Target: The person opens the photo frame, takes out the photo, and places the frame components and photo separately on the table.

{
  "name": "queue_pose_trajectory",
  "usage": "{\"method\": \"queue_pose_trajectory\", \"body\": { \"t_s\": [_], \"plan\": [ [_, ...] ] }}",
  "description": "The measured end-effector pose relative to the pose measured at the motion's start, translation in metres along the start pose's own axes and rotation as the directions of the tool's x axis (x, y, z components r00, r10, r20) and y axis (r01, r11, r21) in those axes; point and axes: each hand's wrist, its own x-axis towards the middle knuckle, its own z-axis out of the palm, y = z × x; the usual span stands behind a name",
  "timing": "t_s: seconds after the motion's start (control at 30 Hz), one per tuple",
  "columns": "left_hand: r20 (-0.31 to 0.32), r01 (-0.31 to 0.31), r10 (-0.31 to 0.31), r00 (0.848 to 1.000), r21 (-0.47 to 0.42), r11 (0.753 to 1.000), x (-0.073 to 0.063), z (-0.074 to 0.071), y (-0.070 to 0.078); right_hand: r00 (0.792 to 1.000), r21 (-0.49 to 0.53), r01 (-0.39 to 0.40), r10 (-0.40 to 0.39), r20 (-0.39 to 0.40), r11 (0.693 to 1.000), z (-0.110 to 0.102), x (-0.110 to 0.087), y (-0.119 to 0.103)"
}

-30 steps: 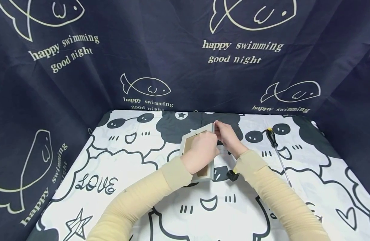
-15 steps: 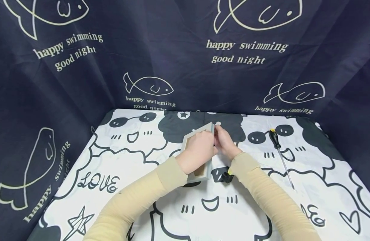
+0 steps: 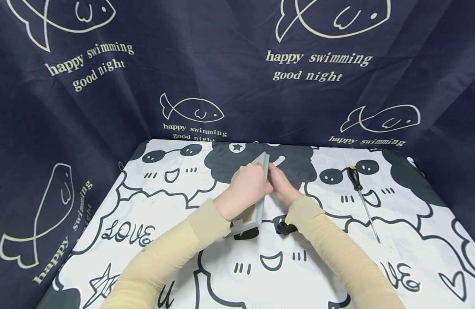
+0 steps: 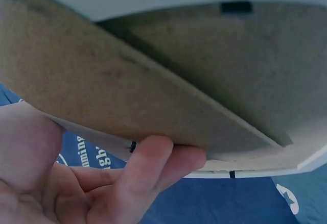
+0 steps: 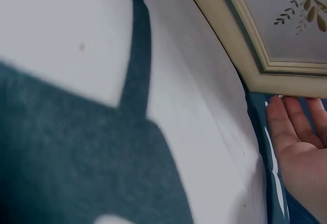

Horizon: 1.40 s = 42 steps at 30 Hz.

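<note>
A pale picture frame point(image 3: 263, 197) stands nearly edge-on between both hands, its brown back facing left. My left hand point(image 3: 245, 182) is at that back. In the left wrist view, its curled fingers point(image 4: 148, 165) rest at the lower edge of a brown fibreboard flap point(image 4: 112, 76), which slants out from the backing point(image 4: 245, 55). A black tab point(image 4: 236, 7) shows at the backing's edge. My right hand point(image 3: 280, 184) holds the frame's far right side. In the right wrist view its fingertips point(image 5: 276, 106) meet the cream rim; a floral print point(image 5: 301, 15) shows on the front.
A screwdriver point(image 3: 355, 178) with a black and yellow handle lies to the right, its shaft pointing toward the person. A black piece point(image 3: 285, 227) with some yellow sits under the right sleeve. A white cloth with cartoon sheep point(image 3: 272, 270) covers the table; a dark fish-print curtain point(image 3: 237, 68) stands behind.
The picture frame has turned from showing much of its back to nearly edge-on. Both hands have shifted slightly left with it. The screwdriver has stayed put.
</note>
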Motion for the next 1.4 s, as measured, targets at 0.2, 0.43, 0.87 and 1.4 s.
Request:
{"method": "queue_pose_trajectory", "body": {
  "t_s": [0.2,0.43,0.87,1.4],
  "plan": [
    [0.035,0.039,-0.037,0.999,-0.035,0.999,-0.001,-0.007,-0.01,1.0,-0.017,-0.006,0.006,0.0,1.0,0.004,0.006,0.003],
    [0.005,0.048,-0.047,0.999,-0.06,0.997,-0.002,-0.01,-0.024,0.998,0.032,-0.038,0.036,0.056,0.999,0.01,0.007,0.001],
    [0.042,0.099,-0.094,0.995,-0.113,0.989,-0.005,-0.021,-0.046,0.983,-0.066,-0.036,0.047,0.178,0.997,0.013,0.009,0.006],
    [-0.033,0.08,-0.087,0.996,-0.174,0.982,-0.005,-0.022,-0.057,0.99,-0.133,-0.009,0.027,0.136,0.991,0.017,0.01,0.01]
  ]
}}
